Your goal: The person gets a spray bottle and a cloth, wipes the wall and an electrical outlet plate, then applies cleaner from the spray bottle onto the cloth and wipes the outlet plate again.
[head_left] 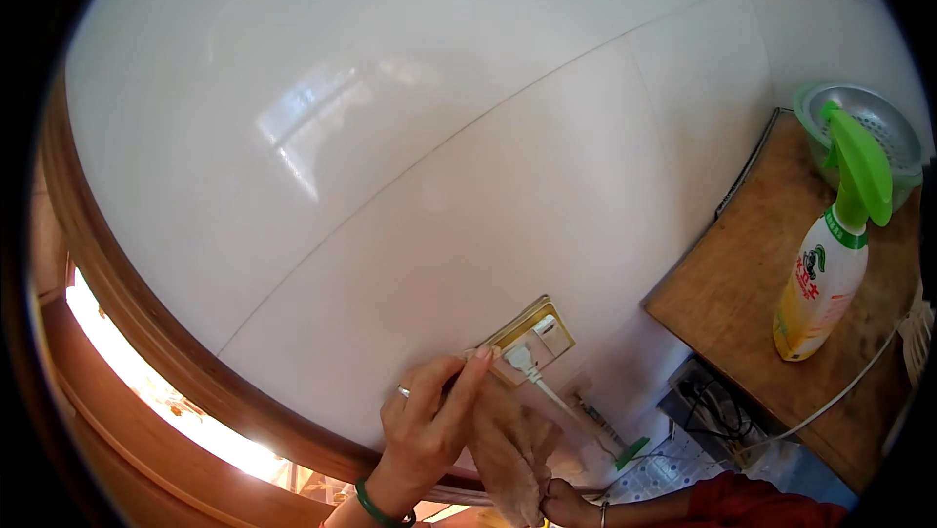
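The left hand (418, 423) is pinching a brown cloth (506, 442) against the socket panel (537, 344), lower centre; the right hand (569, 506) is gripping its lower end. Any dampness is risking seepage around the plug (522, 359), while hanging folds could be snagging its cord (558, 398).

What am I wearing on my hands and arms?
Your left hand has a silvery ring and a green bangle at the wrist. Your right hand has a silvery bangle at the wrist, and a red sleeve up the arm.
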Tool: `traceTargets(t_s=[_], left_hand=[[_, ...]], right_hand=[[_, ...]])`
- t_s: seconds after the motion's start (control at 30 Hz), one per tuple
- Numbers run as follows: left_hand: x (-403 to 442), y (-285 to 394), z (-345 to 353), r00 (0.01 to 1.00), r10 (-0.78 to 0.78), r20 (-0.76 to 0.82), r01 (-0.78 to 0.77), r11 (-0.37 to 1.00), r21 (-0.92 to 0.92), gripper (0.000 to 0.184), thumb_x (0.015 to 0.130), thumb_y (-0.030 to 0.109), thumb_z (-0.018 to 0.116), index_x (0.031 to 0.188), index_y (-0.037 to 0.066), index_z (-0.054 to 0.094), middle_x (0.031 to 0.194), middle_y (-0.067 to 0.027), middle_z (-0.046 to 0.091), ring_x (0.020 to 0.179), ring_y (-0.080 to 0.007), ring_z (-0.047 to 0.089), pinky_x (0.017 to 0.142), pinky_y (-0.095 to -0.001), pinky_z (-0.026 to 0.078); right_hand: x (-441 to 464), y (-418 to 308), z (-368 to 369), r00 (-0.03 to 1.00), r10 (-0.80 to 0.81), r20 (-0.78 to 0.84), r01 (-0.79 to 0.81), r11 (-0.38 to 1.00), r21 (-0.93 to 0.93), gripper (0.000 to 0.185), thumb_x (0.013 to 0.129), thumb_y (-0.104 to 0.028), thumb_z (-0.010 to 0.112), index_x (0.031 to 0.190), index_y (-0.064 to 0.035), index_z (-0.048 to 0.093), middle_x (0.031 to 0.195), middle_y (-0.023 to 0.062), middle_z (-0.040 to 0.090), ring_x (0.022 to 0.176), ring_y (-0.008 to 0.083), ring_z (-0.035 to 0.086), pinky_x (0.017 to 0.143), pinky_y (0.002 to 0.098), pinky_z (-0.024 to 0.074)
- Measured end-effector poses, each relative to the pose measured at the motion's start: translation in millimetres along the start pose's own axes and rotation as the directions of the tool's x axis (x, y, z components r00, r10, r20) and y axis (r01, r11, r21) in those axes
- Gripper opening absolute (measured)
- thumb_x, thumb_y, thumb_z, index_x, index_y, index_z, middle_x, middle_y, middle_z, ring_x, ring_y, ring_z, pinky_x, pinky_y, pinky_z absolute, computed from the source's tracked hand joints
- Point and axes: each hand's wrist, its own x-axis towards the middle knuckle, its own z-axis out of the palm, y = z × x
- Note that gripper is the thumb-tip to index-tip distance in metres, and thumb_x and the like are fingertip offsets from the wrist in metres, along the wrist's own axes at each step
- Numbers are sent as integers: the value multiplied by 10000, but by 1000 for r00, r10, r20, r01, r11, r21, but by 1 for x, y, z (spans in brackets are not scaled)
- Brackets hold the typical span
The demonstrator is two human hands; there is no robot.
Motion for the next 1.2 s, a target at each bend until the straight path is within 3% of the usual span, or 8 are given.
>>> traceTargets(t_s=[0.17, 0.53, 0.67, 0.8, 0.9, 1.0, 1.07, 1.2], left_hand=[[11, 1, 3, 997, -66, -44, 54, 971, -233, 377, 716, -14, 743, 1076, 90, 698, 899, -31, 596, 703, -163, 596, 516, -269, 476], [58, 12, 5, 993, -66, 101, 89, 965, -248, 252, 689, -27, 728, 920, 72, 714, 823, -51, 632, 686, -202, 606, 565, -293, 485], [35, 0, -9, 989, -83, 125, 107, 974, -202, 344, 665, 1, 671, 992, 106, 680, 888, -28, 618, 721, -203, 608, 576, -305, 486], [31, 1, -17, 988, -135, 81, 147, 976, -161, 218, 712, -28, 727, 904, 76, 719, 820, -41, 635, 681, -203, 606, 553, -301, 478], [40, 1, -8, 991, -123, 47, 130, 970, -205, 199, 720, -27, 731, 890, 76, 717, 813, -44, 629, 674, -203, 601, 548, -310, 473], [61, 5, 5, 994, -17, 110, 41, 976, -216, 316, 714, -17, 665, 1015, 81, 669, 854, -36, 596, 727, -218, 605, 577, -316, 486], [67, 9, 8, 994, -20, 112, 44, 976, -213, 198, 716, -23, 736, 888, 73, 711, 801, -49, 617, 657, -205, 589, 546, -310, 469], [49, -1, -8, 995, -17, 98, 40, 969, -245, 204, 717, -26, 735, 892, 75, 710, 792, -46, 612, 651, -206, 589, 541, -312, 469]], right_hand=[[4, 7, -2, 995, -104, -7, 104, 994, 14, 93, 871, -11, 539, 896, -5, 629, 791, 44, 635, 745, 146, 600, 600, 309, 486], [15, 44, 5, 998, 12, -60, -6, 994, 109, 115, 892, -36, 540, 932, -7, 644, 822, 72, 657, 809, 163, 625, 662, 321, 512], [24, 99, 3, 965, 195, -174, -116, 918, 380, 124, 899, -44, 540, 945, -8, 649, 833, 82, 666, 833, 169, 634, 684, 326, 521], [8, 78, -5, 996, 59, -63, -60, 998, -26, 175, 877, -72, 599, 1028, -1, 652, 916, 95, 679, 925, 172, 631, 783, 339, 515], [2, 35, -1, 998, -27, -65, 28, 999, 17, 167, 877, -69, 598, 1022, -2, 648, 907, 89, 674, 909, 168, 628, 766, 336, 512], [1, 26, -1, 996, -50, -72, 51, 998, 20, 160, 876, -66, 597, 1016, -3, 644, 899, 83, 669, 893, 165, 624, 749, 332, 510], [4, 26, 1, 995, -57, -78, 59, 998, 27, 155, 876, -63, 597, 1012, -4, 641, 893, 79, 666, 883, 163, 622, 738, 329, 508], [3, 27, 2, 993, -70, -95, 74, 996, 43, 145, 876, -59, 595, 1004, -5, 636, 882, 71, 659, 862, 159, 618, 715, 324, 505]])
